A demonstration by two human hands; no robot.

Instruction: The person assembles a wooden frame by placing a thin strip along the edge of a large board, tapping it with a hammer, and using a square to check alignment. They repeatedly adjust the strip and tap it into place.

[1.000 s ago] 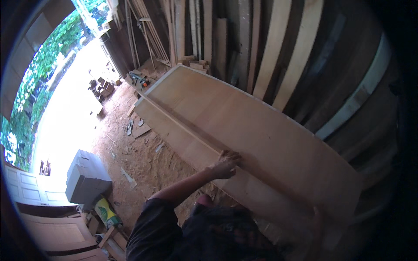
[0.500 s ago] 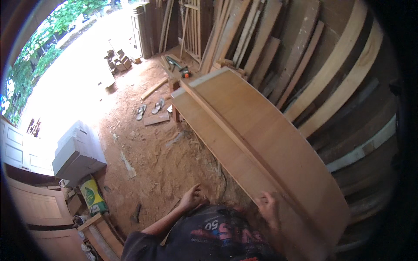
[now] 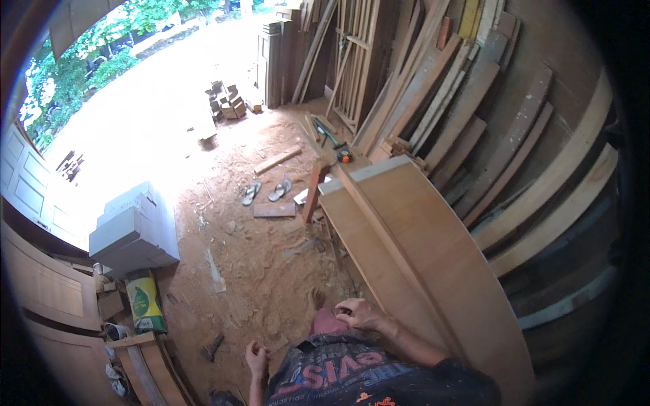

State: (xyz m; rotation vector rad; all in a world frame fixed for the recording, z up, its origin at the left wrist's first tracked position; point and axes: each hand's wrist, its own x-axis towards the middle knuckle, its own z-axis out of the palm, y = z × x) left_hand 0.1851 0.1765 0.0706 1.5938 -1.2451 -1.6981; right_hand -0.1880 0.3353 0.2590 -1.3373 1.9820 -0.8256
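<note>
My right hand (image 3: 359, 315) is in front of my body, beside the near left edge of a wide wooden panel (image 3: 450, 254). Its fingers are curled together, and whatever may be between them is too small to make out. Low at my left side, my left hand (image 3: 257, 356) hangs with loosely bent fingers and nothing visible in it. A long, narrow wooden strip (image 3: 399, 254) lies lengthwise on the panel. Past the panel's far end, a green-and-black tool (image 3: 327, 134) and a black-and-orange tape measure (image 3: 344, 156) rest on the wooden support.
Boards (image 3: 467, 95) lean along the right wall. Sandals (image 3: 279, 190), a short plank (image 3: 277, 161) and wood scraps lie on the sawdust-covered floor (image 3: 237, 250). Left stand a pale boxy stack (image 3: 135, 227), a yellow-green bag (image 3: 145, 302) and wooden door panels (image 3: 51, 291).
My right hand has moved off the panel to the front of my body. My left hand has dropped lower, beside me. The view has turned left, shifting the scene to the right.
</note>
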